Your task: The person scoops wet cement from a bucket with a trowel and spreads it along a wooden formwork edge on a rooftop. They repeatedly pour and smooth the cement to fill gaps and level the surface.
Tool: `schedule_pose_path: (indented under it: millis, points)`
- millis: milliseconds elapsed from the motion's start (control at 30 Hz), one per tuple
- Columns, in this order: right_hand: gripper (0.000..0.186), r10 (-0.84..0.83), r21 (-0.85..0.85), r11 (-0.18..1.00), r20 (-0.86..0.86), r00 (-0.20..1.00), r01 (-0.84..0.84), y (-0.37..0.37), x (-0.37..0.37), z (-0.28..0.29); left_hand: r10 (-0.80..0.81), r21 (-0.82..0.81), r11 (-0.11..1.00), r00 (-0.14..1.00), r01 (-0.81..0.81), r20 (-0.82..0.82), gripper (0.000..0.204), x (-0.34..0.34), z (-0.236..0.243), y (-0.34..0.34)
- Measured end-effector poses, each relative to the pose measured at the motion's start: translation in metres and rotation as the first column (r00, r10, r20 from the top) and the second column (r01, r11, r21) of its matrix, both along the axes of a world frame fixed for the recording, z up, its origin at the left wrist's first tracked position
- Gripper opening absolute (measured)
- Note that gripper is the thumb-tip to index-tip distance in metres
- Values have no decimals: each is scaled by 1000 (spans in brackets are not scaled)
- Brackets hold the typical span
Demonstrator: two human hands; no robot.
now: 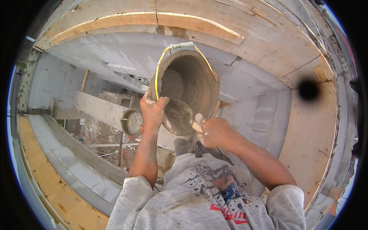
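A mortar-caked bucket (210, 82) is tipped with its mouth toward me, wet grey mortar (172, 84) inside. Its yellow wire handle, with a pale grip (182, 45), arches over the far rim. My left hand (152, 111) is closed on the near left rim, thumb on the inner side. In my right hand (214, 131) is the pale handle of a trowel (178, 117). The trowel's broad, mortar-covered blade lies at the bucket's near rim, and its exact outline is hard to make out.
A smaller bucket (132, 129) with grey contents is left of my left forearm. Grey block walls (264, 115) surround me, with wooden boards (310, 134) on the right and a plank (145, 18) ahead. Rubble (101, 138) lies far below on the left.
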State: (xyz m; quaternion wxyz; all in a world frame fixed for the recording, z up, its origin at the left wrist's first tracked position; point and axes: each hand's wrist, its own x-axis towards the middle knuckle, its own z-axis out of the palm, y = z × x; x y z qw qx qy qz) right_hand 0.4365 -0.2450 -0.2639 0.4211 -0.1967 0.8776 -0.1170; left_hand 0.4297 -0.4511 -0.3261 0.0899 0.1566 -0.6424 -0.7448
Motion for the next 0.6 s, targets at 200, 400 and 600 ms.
schedule_pose_path:
  millis: [200, 400, 600]
  points:
    - [32, -189, -73, 978, 77, 979, 194, 18, -20, 34, 36, -6, 999, 999, -36, -25, 26, -1, -2, 4]
    - [44, 10, -135, 991, 180, 984, 15, 28, 13, 17, 64, 18, 998, 992, -63, -111, 23, -1, -7, 19]
    - [39, 166, 281, 947, -9, 986, -157, 37, -25, -14, -8, -1, 1000, 997, 8, -73, 26, 0, -8, 15]
